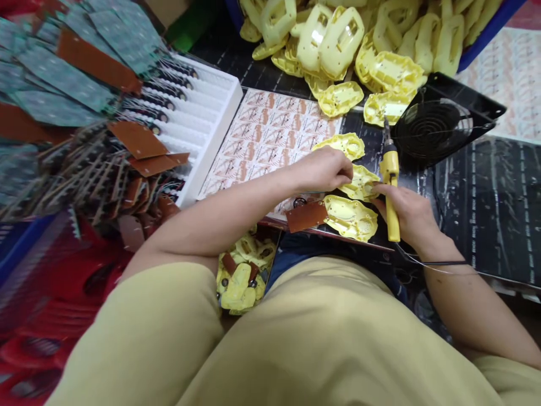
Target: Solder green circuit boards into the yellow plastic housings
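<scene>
My left hand (325, 169) is closed in a pinch on the edge of a yellow plastic shell (361, 183) lying on the dark work surface. My right hand (408, 217) is wrapped around the yellow handle of a soldering iron (391, 180), whose metal tip points away from me, up past the shell. A second yellow shell (350, 219) lies just below the pinched one, with a small brown circuit board (306, 216) beside it. A third shell (342, 145) lies just beyond my left hand.
A heap of yellow shells (338, 39) fills a blue bin at the back. A black fan (439, 127) sits at the right. A sheet of printed labels (262, 135), a white slotted tray (203, 113), green and brown boards (76, 84) lie left. A box of assembled yellow parts (243, 279) rests by my lap.
</scene>
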A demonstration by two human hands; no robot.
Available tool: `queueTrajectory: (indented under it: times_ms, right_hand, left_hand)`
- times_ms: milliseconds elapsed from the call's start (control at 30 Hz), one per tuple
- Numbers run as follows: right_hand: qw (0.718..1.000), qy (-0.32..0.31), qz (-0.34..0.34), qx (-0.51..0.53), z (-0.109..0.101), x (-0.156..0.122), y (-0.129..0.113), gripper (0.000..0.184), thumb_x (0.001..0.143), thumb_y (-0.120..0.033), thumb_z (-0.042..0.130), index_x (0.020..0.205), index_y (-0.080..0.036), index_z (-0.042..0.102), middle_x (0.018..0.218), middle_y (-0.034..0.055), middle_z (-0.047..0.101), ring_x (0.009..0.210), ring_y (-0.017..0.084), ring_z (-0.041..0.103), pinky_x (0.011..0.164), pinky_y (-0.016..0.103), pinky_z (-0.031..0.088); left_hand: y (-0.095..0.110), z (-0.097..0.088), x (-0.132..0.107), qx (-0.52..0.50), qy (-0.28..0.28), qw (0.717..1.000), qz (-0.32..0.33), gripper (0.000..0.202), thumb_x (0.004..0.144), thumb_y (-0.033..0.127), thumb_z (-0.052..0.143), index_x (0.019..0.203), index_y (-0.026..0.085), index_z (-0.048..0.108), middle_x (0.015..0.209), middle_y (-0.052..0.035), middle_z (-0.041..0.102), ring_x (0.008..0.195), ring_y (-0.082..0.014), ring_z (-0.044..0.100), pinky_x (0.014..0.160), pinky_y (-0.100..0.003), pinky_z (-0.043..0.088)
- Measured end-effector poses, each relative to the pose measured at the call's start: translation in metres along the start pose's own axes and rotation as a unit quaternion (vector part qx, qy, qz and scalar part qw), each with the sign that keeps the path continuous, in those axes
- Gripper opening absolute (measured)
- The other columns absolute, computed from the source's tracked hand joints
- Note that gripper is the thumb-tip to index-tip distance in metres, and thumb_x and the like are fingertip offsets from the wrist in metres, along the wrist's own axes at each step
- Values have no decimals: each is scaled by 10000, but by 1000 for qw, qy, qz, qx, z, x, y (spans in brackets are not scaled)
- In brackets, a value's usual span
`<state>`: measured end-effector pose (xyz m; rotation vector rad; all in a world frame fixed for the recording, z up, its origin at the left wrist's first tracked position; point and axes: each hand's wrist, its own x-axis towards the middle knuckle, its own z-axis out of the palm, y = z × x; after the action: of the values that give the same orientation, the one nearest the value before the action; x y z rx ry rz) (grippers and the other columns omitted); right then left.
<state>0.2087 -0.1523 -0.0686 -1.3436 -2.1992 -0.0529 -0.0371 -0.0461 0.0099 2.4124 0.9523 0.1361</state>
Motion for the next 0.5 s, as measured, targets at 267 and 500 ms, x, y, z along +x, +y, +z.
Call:
queueTrajectory:
  times_ms: [267,500]
  right_hand:
    - [997,71,-37,-9,-51,-9,-20,166,1078,-417,671,1078,-316,803,744,-44,783,555,127,689,614,246,577]
    - [965,218,-75,-126,-89,-40,-16,634,1079,-635,575,1579,-247,617,942,103,836,743,228,795,629,319,633]
  left_hand:
    - [6,14,14,49,-15,999,-4,277,853,127,632,976,204,868,909,-46,822,943,-214,758,942,-327,548]
    - [10,17,14,32,-14,999,-42,226,862,146,653,967,186,848,984,-70,803,992,-226,732,959,-341,543]
